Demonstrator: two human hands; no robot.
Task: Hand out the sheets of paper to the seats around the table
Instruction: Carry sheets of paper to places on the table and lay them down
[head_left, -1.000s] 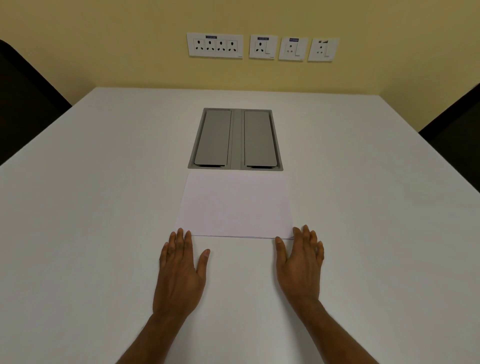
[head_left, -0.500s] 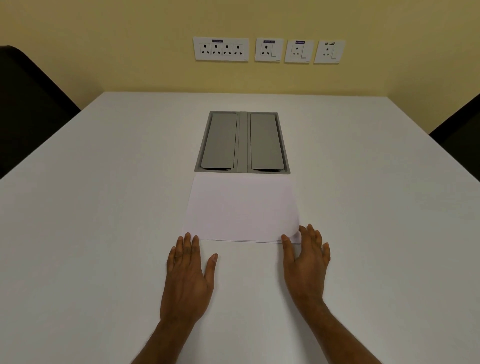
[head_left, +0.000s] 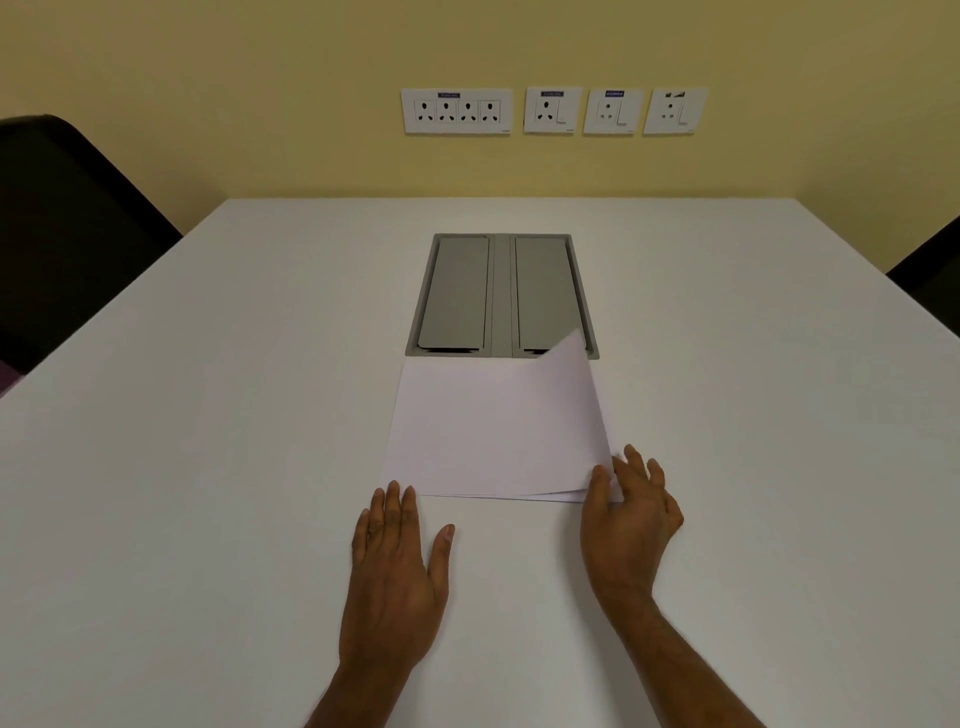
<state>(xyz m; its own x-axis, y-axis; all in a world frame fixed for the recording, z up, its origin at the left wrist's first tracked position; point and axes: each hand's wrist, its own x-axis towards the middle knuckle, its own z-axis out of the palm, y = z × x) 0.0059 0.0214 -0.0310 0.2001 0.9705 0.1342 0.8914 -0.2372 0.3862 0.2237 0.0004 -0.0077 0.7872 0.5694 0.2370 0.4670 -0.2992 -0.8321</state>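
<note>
Paper on the move: the right hand (head_left: 626, 512) has pinched the top sheet (head_left: 519, 415) by its near right corner, lifting it off the stack (head_left: 493, 496) mid-table, where a second ago it lay flat. Dealing begins, I'd say. Left hand (head_left: 397, 577) rests flat, spread, empty. Two chairs visible; sheets (at least two) uncountable.

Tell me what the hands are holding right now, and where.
The right hand pinches the top sheet of the paper stack at its near right corner, lifting that side. The left hand lies flat on the table, holding nothing.
</note>
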